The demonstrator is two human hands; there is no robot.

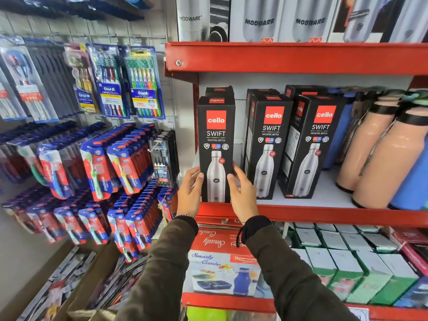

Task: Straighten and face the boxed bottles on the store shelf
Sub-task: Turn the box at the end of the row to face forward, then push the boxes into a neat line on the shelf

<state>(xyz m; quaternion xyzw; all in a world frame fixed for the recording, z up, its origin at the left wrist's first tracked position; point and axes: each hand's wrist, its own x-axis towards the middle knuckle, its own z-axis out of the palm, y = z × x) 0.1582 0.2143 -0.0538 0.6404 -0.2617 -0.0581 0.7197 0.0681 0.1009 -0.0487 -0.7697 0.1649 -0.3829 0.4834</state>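
Three black boxed bottles marked cello SWIFT stand in a row on the white shelf board (324,195) behind a red shelf edge (324,215). The left box (216,140) stands upright at the front edge, its face toward me. My left hand (190,193) grips its lower left side and my right hand (242,193) grips its lower right side. The middle box (268,144) and the right box (313,147) stand turned a little, showing their left sides. More black boxes stand behind them, mostly hidden.
Peach and blue loose bottles (379,158) crowd the shelf's right end. Modware boxes (284,19) fill the shelf above. A Smartly Combo box (222,262) and green-white cartons (342,260) sit on the shelf below. Toothbrush packs (111,158) hang on the left wall.
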